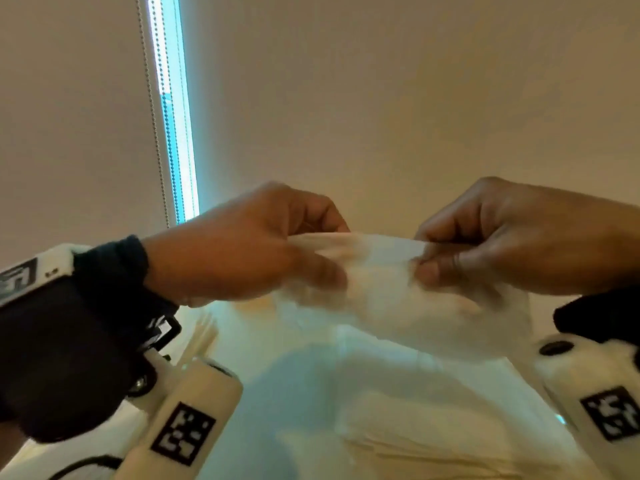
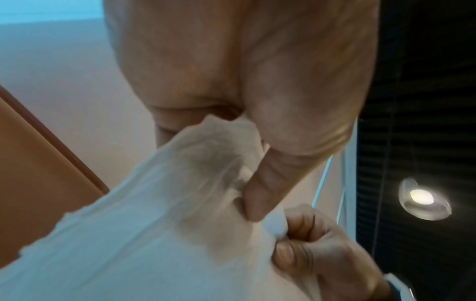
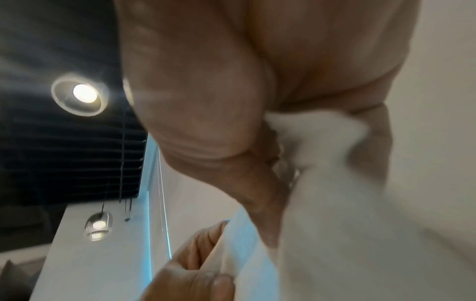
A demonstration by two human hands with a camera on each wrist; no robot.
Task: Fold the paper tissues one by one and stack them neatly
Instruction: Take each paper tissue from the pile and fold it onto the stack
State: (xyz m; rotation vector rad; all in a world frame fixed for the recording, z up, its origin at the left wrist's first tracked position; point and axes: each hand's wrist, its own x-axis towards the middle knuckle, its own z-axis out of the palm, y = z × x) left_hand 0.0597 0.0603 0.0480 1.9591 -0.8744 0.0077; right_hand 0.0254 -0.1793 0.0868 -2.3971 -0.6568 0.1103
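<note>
A thin white paper tissue point(image 1: 377, 271) hangs in the air in front of the wall, stretched between both hands. My left hand point(image 1: 311, 251) pinches its left top corner between thumb and curled fingers. My right hand point(image 1: 429, 261) pinches the right top corner the same way. In the left wrist view the tissue point(image 2: 144, 234) drapes down from my thumb, and the other hand point(image 2: 309, 250) grips it at lower right. In the right wrist view the tissue point(image 3: 347, 213) fills the lower right, blurred. More white tissues point(image 1: 408, 431) lie flat on the surface below.
A pale wall fills the background, with a window strip and bead cord point(image 1: 169, 116) at left. Wrist-worn camera mounts with black-and-white markers point(image 1: 183, 434) sit low at both sides. Ceiling lights point(image 3: 85, 93) show in the wrist views.
</note>
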